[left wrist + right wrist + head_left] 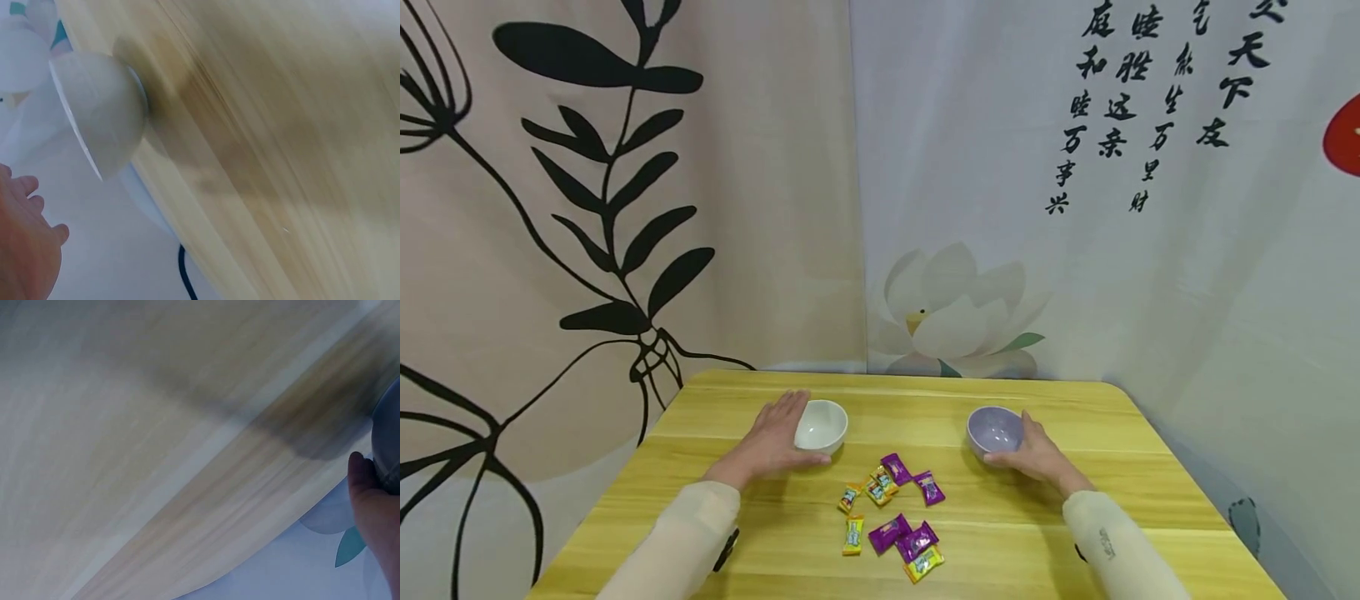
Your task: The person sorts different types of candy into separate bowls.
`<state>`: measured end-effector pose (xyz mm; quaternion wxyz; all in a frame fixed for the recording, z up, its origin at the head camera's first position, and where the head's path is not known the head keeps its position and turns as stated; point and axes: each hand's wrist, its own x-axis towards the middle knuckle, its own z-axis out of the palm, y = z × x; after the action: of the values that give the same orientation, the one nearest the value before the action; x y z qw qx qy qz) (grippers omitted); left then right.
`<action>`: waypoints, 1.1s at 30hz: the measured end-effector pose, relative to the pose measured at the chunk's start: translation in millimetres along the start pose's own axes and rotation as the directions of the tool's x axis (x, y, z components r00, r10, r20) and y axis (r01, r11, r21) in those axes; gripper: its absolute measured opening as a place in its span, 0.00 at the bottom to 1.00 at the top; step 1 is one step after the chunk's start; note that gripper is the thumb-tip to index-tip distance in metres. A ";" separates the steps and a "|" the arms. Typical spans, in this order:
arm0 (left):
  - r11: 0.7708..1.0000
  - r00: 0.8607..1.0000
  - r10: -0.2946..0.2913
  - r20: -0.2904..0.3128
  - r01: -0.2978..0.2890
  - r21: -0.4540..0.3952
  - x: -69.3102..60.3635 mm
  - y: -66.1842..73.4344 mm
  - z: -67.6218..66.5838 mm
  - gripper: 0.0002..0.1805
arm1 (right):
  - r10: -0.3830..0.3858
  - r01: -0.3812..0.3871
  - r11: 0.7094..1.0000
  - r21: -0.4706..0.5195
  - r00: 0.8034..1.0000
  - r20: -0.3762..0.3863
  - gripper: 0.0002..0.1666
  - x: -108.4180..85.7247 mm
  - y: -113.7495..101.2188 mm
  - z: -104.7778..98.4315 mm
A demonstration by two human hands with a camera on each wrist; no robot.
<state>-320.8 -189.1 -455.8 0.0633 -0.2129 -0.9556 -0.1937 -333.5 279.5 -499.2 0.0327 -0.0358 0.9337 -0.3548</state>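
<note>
One white bowl (823, 425) lies just right of the spread left grip (769, 440); the right grip (1039, 454) cups the purple bowl (994, 430).

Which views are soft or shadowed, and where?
Head: bright and fairly even, backdrop writing crisp, faint shadow beside the white bowl; left wrist: dimmer, that bowl's outer side shaded, soft-edged shadows spread over the table; right wrist: hazy, wood grain soft, a dark shadow reaching toward the lavender bowl, which looks dull grey and is cropped by the right edge.
</note>
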 end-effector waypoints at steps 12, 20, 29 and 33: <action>0.997 0.997 0.069 0.018 -0.069 -0.036 6.5 22.7 6.9 0.65 | 0.032 -0.032 0.999 0.031 0.999 -0.008 0.75 -1.4 -6.1 0.4; 0.993 0.994 0.101 0.044 -0.098 -0.062 3.2 35.9 13.8 0.64 | 0.045 -0.044 0.998 0.043 0.999 -0.011 0.74 -3.0 -7.0 0.4; 0.981 0.983 0.175 0.048 -0.170 -0.094 2.7 55.1 19.4 0.60 | 0.064 -0.063 0.996 0.057 0.998 -0.005 0.74 -1.5 -3.1 1.0; 0.976 0.980 0.188 0.070 -0.178 -0.126 0.6 63.0 25.6 0.59 | 0.060 -0.060 0.996 0.068 0.998 -0.007 0.75 -1.8 -2.7 1.3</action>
<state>-295.2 -126.1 -457.6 0.0291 -0.3111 -0.9204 -0.2351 -331.6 276.7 -498.3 0.0402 -0.0050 0.9219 -0.3852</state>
